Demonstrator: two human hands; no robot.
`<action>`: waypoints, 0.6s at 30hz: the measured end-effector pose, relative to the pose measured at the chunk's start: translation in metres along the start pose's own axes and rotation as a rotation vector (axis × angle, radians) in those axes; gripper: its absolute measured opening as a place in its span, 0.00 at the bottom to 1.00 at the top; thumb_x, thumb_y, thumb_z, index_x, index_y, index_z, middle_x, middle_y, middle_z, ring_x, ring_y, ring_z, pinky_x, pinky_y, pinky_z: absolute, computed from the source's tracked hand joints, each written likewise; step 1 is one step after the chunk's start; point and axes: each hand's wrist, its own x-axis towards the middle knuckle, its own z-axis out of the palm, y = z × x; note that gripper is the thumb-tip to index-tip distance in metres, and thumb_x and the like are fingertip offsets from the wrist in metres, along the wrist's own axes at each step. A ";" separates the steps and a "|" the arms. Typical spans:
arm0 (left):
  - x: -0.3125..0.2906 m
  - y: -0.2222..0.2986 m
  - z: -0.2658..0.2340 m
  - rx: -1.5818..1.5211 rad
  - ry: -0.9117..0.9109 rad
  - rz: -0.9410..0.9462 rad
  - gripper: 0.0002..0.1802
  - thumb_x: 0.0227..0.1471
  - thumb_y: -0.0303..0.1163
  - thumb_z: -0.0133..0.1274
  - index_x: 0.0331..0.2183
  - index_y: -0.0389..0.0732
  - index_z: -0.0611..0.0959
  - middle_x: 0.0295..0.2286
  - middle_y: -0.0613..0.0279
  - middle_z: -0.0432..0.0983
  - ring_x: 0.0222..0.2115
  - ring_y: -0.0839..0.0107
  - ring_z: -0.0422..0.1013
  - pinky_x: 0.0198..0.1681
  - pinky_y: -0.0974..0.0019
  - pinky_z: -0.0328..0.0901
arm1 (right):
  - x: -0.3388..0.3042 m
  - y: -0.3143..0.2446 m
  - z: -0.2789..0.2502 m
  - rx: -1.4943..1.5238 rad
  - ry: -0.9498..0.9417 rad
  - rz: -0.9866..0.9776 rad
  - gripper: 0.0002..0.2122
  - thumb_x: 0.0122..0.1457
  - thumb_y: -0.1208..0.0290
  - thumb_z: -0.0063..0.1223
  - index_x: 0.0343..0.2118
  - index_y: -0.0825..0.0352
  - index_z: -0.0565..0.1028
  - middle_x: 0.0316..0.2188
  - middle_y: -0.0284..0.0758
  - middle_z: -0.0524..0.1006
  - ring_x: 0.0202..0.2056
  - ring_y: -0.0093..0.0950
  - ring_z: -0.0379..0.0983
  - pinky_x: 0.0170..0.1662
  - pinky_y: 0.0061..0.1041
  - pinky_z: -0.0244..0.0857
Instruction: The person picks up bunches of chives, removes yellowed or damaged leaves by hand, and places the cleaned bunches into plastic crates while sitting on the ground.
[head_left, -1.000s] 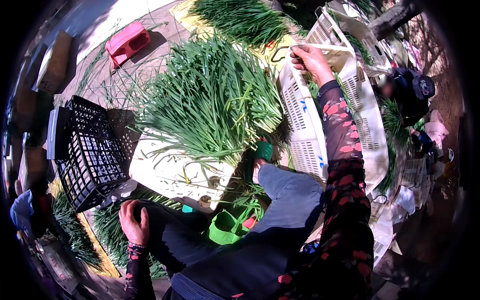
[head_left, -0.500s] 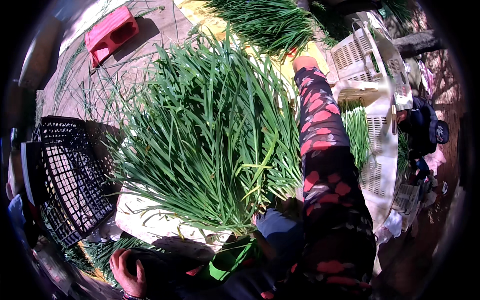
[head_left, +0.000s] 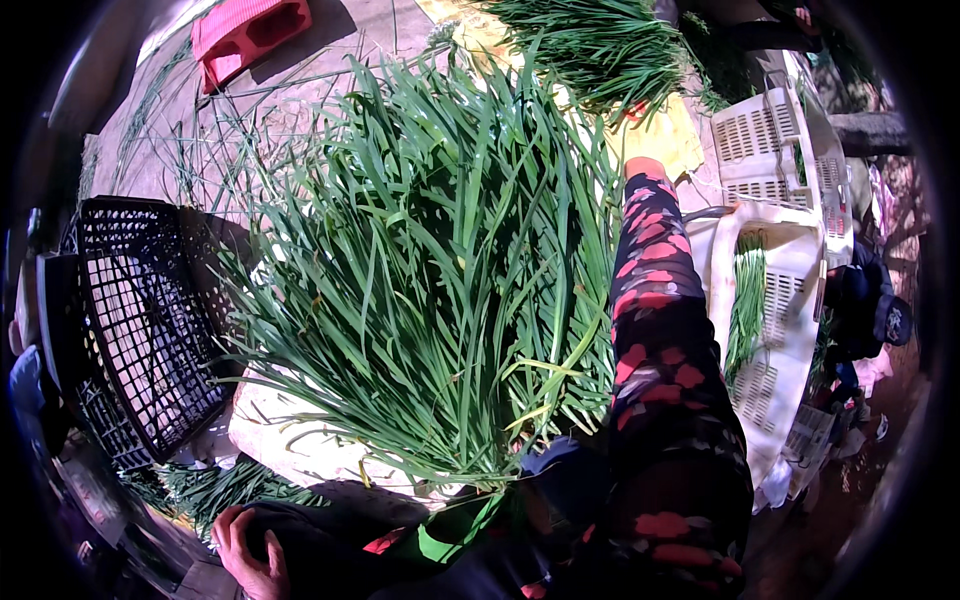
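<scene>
A big heap of long flat green leaves, garlic chives by their look [head_left: 430, 260], fans out in front of me, its pale stem ends toward my lap and right side. My right arm, in a black sleeve with red flowers, reaches forward along the heap's right edge. Of my right hand [head_left: 647, 167] only a small part shows, near a yellow sheet [head_left: 675, 140]; its fingers are hidden. My left hand [head_left: 250, 555] rests over my dark-clothed knee at lower left, fingers curved and apart, holding nothing.
A black plastic crate [head_left: 150, 330] stands tilted at left. A red plastic stool [head_left: 250, 38] lies on its side at far left. More chives [head_left: 600, 45] lie at the back. White crates [head_left: 765, 150] line the right, one holding chives [head_left: 747, 305]. A person in dark clothes [head_left: 860, 290] is beyond.
The whole view has shifted, with the stool higher and the right-hand crates lower and farther right. My right hand appears slightly nearer. My left hand stays on the knee.
</scene>
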 end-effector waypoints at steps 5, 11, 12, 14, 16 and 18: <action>-0.006 -0.006 0.001 -0.007 0.011 0.018 0.17 0.38 0.28 0.51 0.35 0.35 0.75 0.38 0.49 0.68 0.41 0.52 0.64 0.48 0.55 0.57 | -0.032 -0.006 -0.030 -0.032 0.071 -0.036 0.17 0.59 0.69 0.39 0.51 0.60 0.71 0.53 0.34 0.68 0.55 0.39 0.62 0.55 0.61 0.43; -0.027 -0.028 -0.001 -0.038 0.124 0.069 0.17 0.37 0.28 0.53 0.35 0.37 0.75 0.37 0.51 0.68 0.41 0.53 0.64 0.47 0.56 0.58 | -0.137 0.032 -0.175 0.019 0.421 -0.256 0.14 0.54 0.75 0.46 0.43 0.62 0.76 0.46 0.39 0.74 0.48 0.42 0.70 0.49 0.51 0.60; -0.031 -0.031 -0.001 -0.045 0.143 0.067 0.16 0.38 0.28 0.53 0.35 0.37 0.76 0.37 0.52 0.69 0.41 0.53 0.64 0.47 0.56 0.58 | -0.156 0.047 -0.192 0.097 0.473 -0.263 0.13 0.53 0.75 0.46 0.42 0.62 0.76 0.45 0.40 0.75 0.47 0.40 0.71 0.48 0.45 0.62; -0.045 -0.039 -0.001 -0.043 0.185 0.043 0.16 0.39 0.30 0.54 0.35 0.38 0.76 0.38 0.53 0.69 0.41 0.54 0.64 0.47 0.57 0.58 | -0.199 0.067 -0.217 0.272 0.457 -0.301 0.13 0.51 0.74 0.47 0.40 0.63 0.76 0.42 0.42 0.76 0.44 0.36 0.73 0.45 0.34 0.66; -0.041 -0.052 0.003 -0.052 0.194 0.074 0.15 0.39 0.31 0.55 0.35 0.40 0.76 0.38 0.56 0.69 0.41 0.55 0.64 0.46 0.58 0.58 | -0.235 0.121 -0.207 0.486 0.599 -0.318 0.11 0.50 0.71 0.53 0.38 0.65 0.77 0.37 0.39 0.78 0.39 0.34 0.75 0.41 0.32 0.68; -0.042 -0.055 0.009 -0.038 0.210 0.084 0.15 0.39 0.31 0.56 0.34 0.41 0.77 0.38 0.59 0.70 0.41 0.57 0.65 0.46 0.58 0.58 | -0.266 0.136 -0.169 1.081 0.532 -0.479 0.09 0.50 0.73 0.57 0.36 0.67 0.77 0.33 0.37 0.79 0.34 0.31 0.76 0.35 0.27 0.70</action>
